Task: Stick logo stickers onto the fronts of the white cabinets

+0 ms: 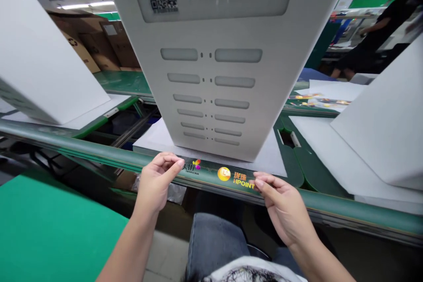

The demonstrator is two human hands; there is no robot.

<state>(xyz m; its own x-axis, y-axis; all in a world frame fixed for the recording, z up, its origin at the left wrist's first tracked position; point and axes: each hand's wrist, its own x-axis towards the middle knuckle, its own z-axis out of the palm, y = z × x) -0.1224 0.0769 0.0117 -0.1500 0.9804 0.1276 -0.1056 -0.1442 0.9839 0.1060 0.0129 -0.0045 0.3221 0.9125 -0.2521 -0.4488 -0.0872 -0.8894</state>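
Note:
A clear sticker strip [224, 174] with colourful logos and lettering is stretched between my hands, in front of the green rail. My left hand [159, 178] pinches its left end between thumb and fingers. The right end is pinched by my right hand [279, 202]. Just beyond the strip stands a tall white cabinet [231, 35] with a QR code panel and rows of slots. It rests on a white sheet [276, 154] on a green board. Neither hand touches the cabinet.
White cabinets stand at the left [42, 61] and right [390, 132] on similar sheets. Cardboard boxes [99, 44] are behind at the left. More stickers lie on a paper sheet [350, 90] beyond the line. A person [380, 31] in dark clothes is at the back right.

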